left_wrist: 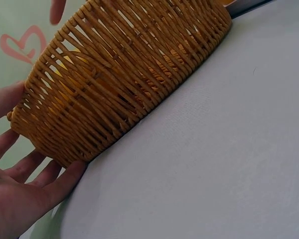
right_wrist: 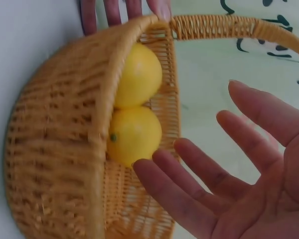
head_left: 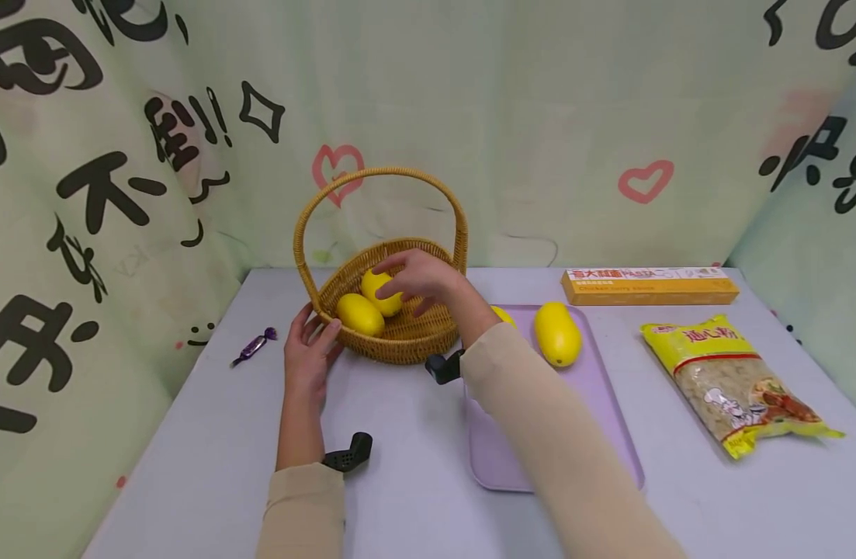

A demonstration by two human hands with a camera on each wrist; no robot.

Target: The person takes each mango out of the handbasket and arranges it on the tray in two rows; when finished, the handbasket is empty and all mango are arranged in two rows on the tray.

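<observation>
A brown wicker basket [head_left: 414, 351] with a tall arched handle stands toward the back of the table. Inside its left half lie two yellow lemons [head_left: 360, 315], side by side. My left hand [head_left: 309, 359] holds the basket's left end, thumb at the rim and fingers along the outer wall. Over the basket hovers my right hand [head_left: 422, 278], its fingers spread and nothing in them. In the right wrist view its fingertips are close to the nearer lemon [right_wrist: 134, 135]. On a lilac tray [head_left: 500, 462] sits another lemon [head_left: 558, 334], and one more [head_left: 503, 315] is mostly hidden behind my right arm.
A purple wrapped candy [head_left: 254, 347] lies left of the basket. Behind the tray is a long orange and white box [head_left: 651, 287]. A yellow and clear food bag [head_left: 738, 384] rests at the right. A printed curtain [head_left: 539, 132] hangs behind the table.
</observation>
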